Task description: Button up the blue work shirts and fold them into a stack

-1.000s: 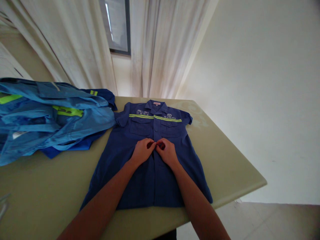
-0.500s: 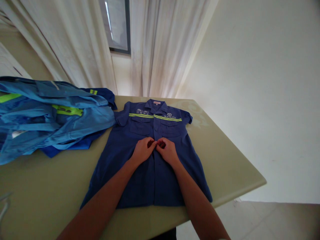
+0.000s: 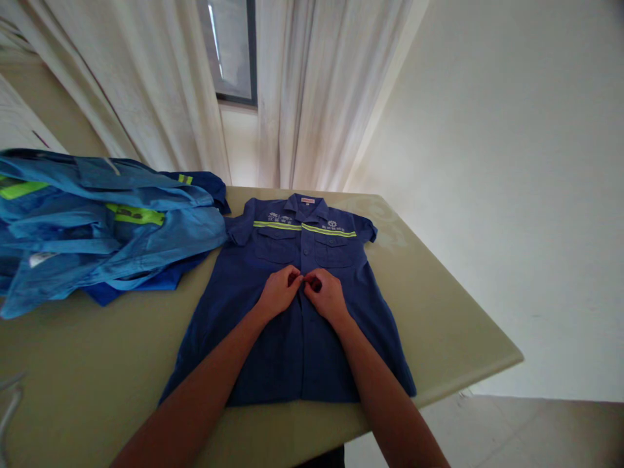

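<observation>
A dark blue short-sleeved work shirt [image 3: 273, 364] lies face up on the table, collar away from me. Across its chest runs a yellow-green reflective stripe, with white printing above both pockets. My left hand [image 3: 281, 289] pinches the front placket at mid-shirt, thumb and fingers together. Just beside it, my right hand [image 3: 325, 291] is closed in a pinch on the same placket, the fingertips of both hands almost touching. What lies between the fingertips, fabric or a button, is hidden. A button shows on the placket above the hands.
On the left, a heap of light and dark blue garments [image 3: 112, 227] with yellow-green strips lies close to the shirt's sleeve. A white curved object [image 3: 10, 409] shows at the lower left edge. The table [image 3: 453, 325] ends in a corner at the right, beside a white wall [image 3: 526, 195].
Both hands stay at the same spot on the placket, with only slight finger movement. The whole view has shifted a little.
</observation>
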A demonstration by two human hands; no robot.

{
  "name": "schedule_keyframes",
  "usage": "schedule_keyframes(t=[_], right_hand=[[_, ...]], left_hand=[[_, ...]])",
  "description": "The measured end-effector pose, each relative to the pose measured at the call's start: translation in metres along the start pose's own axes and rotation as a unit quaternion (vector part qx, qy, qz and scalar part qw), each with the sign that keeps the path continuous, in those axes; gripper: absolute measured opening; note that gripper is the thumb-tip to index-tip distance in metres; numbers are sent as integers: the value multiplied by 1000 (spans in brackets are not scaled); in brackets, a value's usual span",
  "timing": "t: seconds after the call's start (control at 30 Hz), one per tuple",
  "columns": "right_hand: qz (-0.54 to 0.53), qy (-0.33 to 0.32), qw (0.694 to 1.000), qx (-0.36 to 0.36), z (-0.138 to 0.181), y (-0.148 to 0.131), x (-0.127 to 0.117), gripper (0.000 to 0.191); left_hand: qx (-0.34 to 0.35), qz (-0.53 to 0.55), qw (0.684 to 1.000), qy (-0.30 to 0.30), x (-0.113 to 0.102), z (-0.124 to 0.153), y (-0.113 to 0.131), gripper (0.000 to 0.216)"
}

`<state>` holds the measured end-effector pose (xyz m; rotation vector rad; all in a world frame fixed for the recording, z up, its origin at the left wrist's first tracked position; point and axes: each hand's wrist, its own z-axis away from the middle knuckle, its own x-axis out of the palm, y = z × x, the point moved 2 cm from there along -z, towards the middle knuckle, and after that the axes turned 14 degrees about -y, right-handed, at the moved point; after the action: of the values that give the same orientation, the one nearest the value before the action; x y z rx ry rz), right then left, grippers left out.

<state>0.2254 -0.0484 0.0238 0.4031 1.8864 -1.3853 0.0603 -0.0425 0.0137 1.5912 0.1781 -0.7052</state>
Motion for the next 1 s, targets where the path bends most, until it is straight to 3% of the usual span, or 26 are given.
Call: schedule_keyframes(t=[0.1,0.3,0.4,0.5,0.8,1.0], right_hand=[[30,10,999,-3,1,-3,-1,8],[-20,31,999,-17,2,-5,-5,8],[-47,39,998,-18,2,-4,-7,10],[-72,42,996,-10,3,-2,-8,12],[-180,-20,982,51,-3,17,-4,12],[-154,-17,987,33,-3,15,-6,14]], left_hand=[[-14,18,1000,21,1,-1,-1,7],[-10,71,996,47,0,2,4,26],[15,73,997,35,-1,4,9,11],[39,84,996,-1,-2,3,10,12],[53,70,996,-11,-1,3,4,18],[51,13,999,4,1,3,5,17]])
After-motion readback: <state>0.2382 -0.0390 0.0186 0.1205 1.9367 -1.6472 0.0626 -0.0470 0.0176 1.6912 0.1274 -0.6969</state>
